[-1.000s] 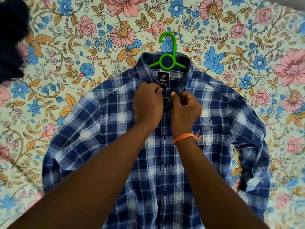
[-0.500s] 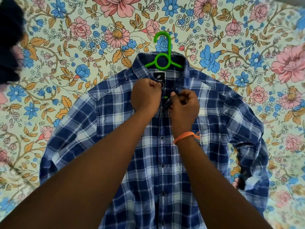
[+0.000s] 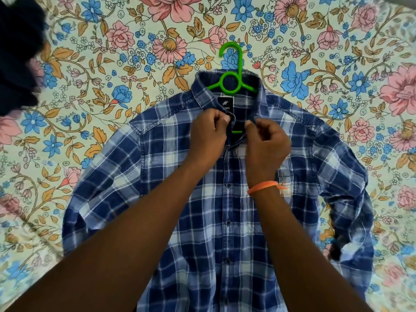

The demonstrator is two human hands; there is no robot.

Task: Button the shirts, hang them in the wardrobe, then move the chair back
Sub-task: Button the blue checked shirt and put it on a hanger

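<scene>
- Left hand (image 3: 208, 134) and right hand (image 3: 265, 143) each pinch a collar edge of the shirt (image 3: 180, 176).
- Soft, light cloth, likely limp; best lifted by the hanger (image 3: 231, 73).

- floral bedsheet (image 3: 315, 37): cream ground, pink and blue flowers, orange leaves, spread flat across the whole view
- dark navy fabric (image 3: 18, 52): bunched at top-left corner, lying on the sheet, blurred
</scene>
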